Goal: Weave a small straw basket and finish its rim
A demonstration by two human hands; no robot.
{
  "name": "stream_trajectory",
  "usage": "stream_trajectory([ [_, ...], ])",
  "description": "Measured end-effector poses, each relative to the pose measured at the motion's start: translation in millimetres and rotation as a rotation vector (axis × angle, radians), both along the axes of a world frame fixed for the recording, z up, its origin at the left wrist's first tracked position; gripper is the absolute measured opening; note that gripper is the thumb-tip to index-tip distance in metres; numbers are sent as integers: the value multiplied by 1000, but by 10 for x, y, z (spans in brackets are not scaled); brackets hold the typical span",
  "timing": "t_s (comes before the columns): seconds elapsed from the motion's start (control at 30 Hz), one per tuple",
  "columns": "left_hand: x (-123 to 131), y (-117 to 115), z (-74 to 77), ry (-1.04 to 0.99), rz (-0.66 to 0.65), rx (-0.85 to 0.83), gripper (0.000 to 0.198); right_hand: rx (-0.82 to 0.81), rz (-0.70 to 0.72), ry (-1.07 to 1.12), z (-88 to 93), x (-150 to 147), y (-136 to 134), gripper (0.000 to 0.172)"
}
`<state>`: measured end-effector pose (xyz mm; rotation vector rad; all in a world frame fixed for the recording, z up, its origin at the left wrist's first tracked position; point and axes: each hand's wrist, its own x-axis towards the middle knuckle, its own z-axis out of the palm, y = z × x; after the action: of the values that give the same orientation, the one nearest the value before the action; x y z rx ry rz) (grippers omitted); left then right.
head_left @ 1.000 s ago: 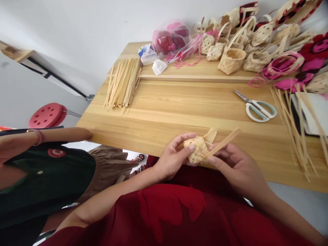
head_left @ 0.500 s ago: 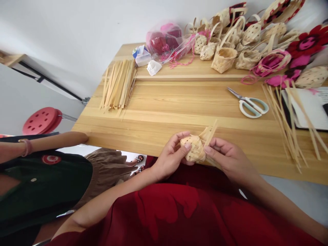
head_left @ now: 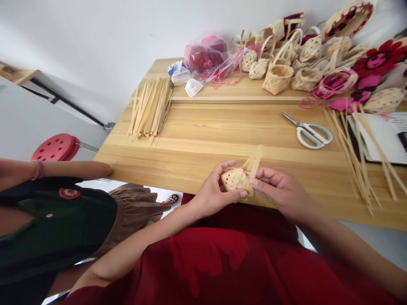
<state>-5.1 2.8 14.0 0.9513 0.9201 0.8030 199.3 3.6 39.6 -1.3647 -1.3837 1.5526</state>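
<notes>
A small basket [head_left: 234, 179], woven from pale flat strips, is held just over the table's front edge. Round its left side and underside curls my left hand [head_left: 218, 188], thumb along the near face. My right hand [head_left: 277, 186] pinches the weave's right side between thumb and fingers, where loose strip ends [head_left: 255, 162] stick up and away. Part of the basket is hidden behind the fingers. Beyond my right hand lie scissors [head_left: 310, 132] with pale green-white handles, blades pointing up and left.
A bundle of flat strips [head_left: 151, 108] lies at the left; more thin strips [head_left: 354, 156] lie at the right beside a notebook [head_left: 381, 137]. Several finished baskets [head_left: 277, 78] crowd the back right. Another person's forearm [head_left: 73, 169] rests at the table's left edge.
My left thumb has slid down and right along the basket's near face. The basket has turned slightly, and its loose strip ends stand more upright and further left.
</notes>
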Motion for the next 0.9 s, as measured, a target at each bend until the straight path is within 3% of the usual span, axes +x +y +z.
stream_trajectory([
  [0.4, -20, -3, 12, -37, 52, 15, 85, 33, 205, -33, 125, 67, 3, 29],
  [0.6, -33, 0, 11, -37, 19, 30, 86, 93, 163, -136, 176, 69, -34, 19],
  [0.77, -5, 2, -40, -145, 43, 11, 87, 139, 159, -143, 227, -13, -76, 37],
  [0.9, 16, -17, -44, -160, 50, -10, 83, 101, 56, -143, 138, -65, -111, 33],
])
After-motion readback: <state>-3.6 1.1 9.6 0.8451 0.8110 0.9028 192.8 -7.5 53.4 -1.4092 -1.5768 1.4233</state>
